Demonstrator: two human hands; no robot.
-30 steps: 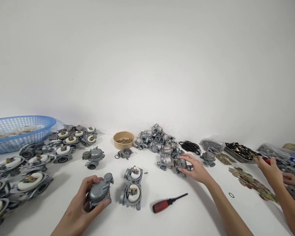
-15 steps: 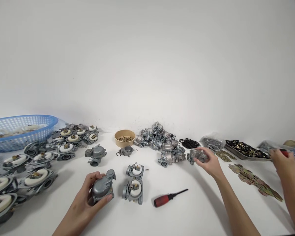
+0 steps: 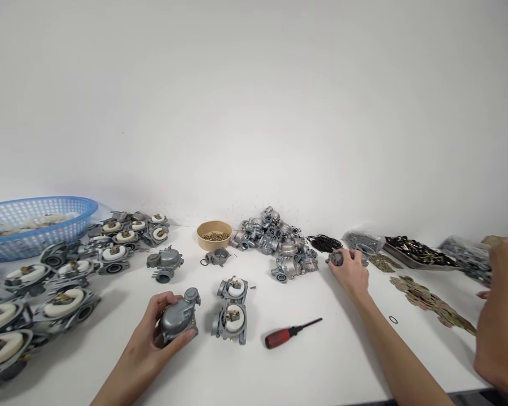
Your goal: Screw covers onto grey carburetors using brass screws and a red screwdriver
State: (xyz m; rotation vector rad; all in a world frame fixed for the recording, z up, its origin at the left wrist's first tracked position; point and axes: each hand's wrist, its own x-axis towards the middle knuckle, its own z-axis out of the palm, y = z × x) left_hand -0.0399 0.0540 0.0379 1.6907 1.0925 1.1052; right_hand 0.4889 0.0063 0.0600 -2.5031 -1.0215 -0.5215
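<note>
Your left hand (image 3: 152, 332) has its fingers wrapped around a grey metal carburetor (image 3: 178, 316) low over the tabletop (image 3: 322, 361), while your right hand (image 3: 350, 270) is closed on a smaller metal part (image 3: 335, 258) beside the pile of castings (image 3: 275, 239). Both pieces look like stiff, fairly heavy cast metal with knobbly edges, unlikely to slip or bend. Hold each by its broad body, not by the thin brass fittings.

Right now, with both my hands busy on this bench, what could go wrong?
The right hand grips a small metal part beside a co-worker's hand, so arms might collide. The right forearm stretches near the red-handled screwdriver and could knock it. The left hand holds a carburetor single-handed, so it may slip.
</note>
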